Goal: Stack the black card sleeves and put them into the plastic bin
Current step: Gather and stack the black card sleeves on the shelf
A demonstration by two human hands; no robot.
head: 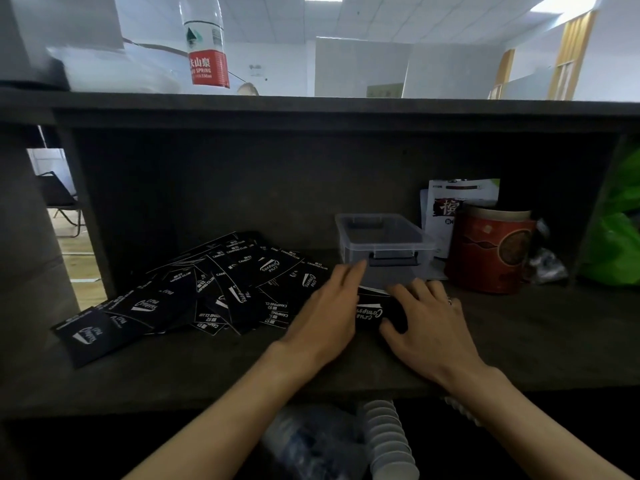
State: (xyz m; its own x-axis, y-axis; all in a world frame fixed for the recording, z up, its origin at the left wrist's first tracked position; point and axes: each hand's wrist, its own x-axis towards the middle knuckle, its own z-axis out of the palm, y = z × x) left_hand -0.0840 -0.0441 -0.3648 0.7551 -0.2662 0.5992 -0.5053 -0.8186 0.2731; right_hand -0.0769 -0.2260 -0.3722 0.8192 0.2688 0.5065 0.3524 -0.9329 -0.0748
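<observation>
Left hand (325,306): flat, fingers straight, pressing the side of a small stack of black printed card sleeves (375,311) just in front of the clear rectangular plastic bin (384,242).
Right hand (424,315): fingers curled over the stack's other side, gripping.
Loose black sleeves (194,292): scattered left of the bin.
Risk: likely slipping, fanning out when lifted.
Room: low shelf (519,341) ceiling above bin; red round tin (488,251) just right of the bin.

Dark wooden shelf (311,368) under a white tiled ceiling (398,15) with lit panels; white partition walls (360,67) behind.
</observation>
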